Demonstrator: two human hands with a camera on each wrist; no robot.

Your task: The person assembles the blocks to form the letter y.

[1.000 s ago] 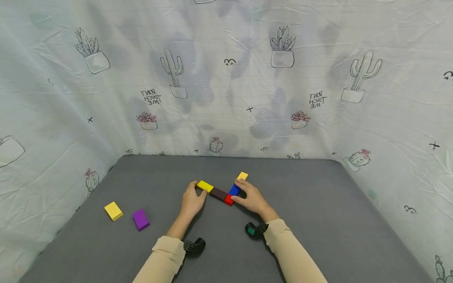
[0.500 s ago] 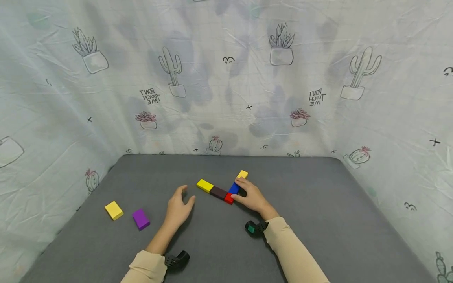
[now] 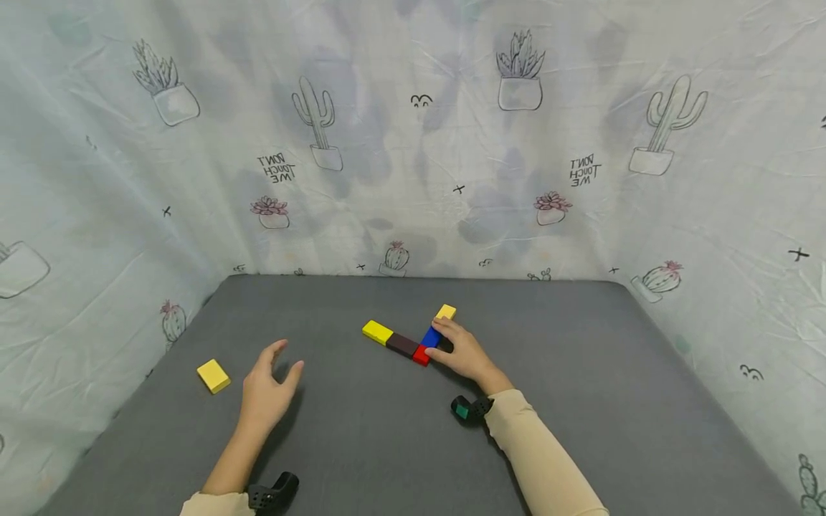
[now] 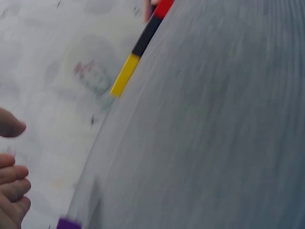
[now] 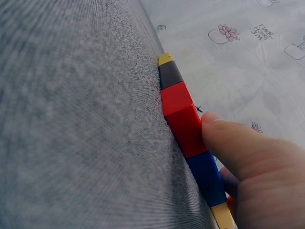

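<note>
Five-coloured blocks form a V on the grey table: a bright yellow block point(image 3: 377, 332), a dark brown block point(image 3: 401, 345) and a red block point(image 3: 421, 355) make one arm. A blue block point(image 3: 429, 337) and a paler yellow block point(image 3: 446, 311) make the other. My right hand point(image 3: 464, 354) holds this second arm, thumb against the red block and fingers over the far side of the blue one. Off to the left, my left hand point(image 3: 264, 394) hovers with fingers spread and nothing in it. A purple block point(image 4: 69, 223) shows below it in the left wrist view; the hand hides it in the head view.
A loose yellow block point(image 3: 214, 376) lies on the table's left side. Cactus-print white cloth point(image 3: 419, 143) hangs behind and beside the grey table point(image 3: 361, 430). Each wrist wears a black camera band point(image 3: 274, 491).
My left hand has let go of the bright yellow block and moved left and toward me, over the purple block. The right hand has stayed at the V.
</note>
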